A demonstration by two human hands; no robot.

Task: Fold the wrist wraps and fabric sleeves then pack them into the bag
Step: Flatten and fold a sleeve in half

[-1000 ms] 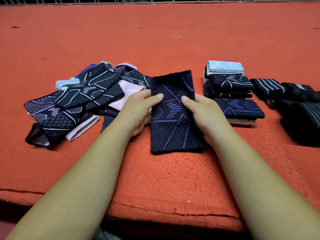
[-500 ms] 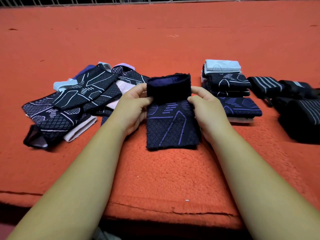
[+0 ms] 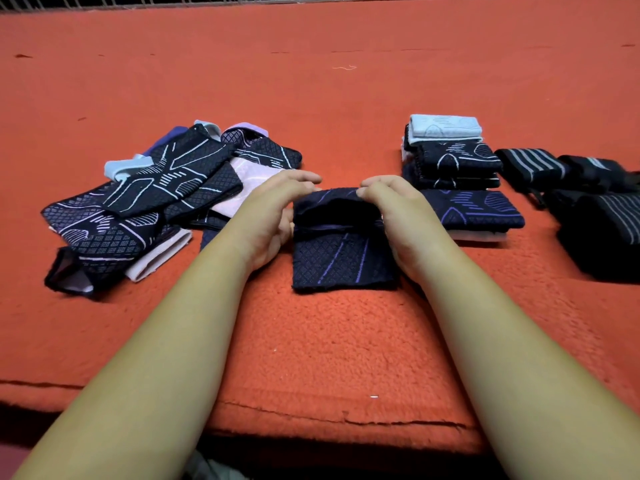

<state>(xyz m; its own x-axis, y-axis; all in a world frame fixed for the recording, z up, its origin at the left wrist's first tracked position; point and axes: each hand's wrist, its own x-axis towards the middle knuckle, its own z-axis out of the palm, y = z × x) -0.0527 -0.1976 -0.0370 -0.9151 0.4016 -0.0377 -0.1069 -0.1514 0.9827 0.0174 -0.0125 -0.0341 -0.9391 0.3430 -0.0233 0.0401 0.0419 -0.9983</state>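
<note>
Sleeve (image 3: 343, 261) of dark navy knit, patterned with a fine diamond grid and thin purple lines, lies at the middle of the red fleecy surface (image 3: 311, 348), just in front of the person. Its far end is doubled over toward the near end, making a thick, puffed fold across the top with a purple line along the fold's lower lip. The near half lies flat, its bottom edge a little ragged.

The left hand (image 3: 273, 216) holds the fold's left side, its fingers (image 3: 298, 178) curled over the far corner and slightly blurred. The right hand (image 3: 398, 216) holds the right side, its fingers (image 3: 377, 183) curled with the tips pinching the top of the fold.

Just left of the left hand sprawls a loose heap of unfolded sleeves (image 3: 162, 188). Most are black with white line patterns, and pale pink, light blue and violet pieces lie among them.

Just right of the right hand stands a tidy stack of folded sleeves (image 3: 457, 161), a light blue one on top and black ones with white lines beneath. At its front a navy-and-purple one rests on a pale one.

Farther right lie black wrist wraps (image 3: 533, 166) with grey stripes, bundled and partly cut off by the frame's edge. A metal railing (image 3: 173, 0) runs along the top, beyond the far edge of the surface.
</note>
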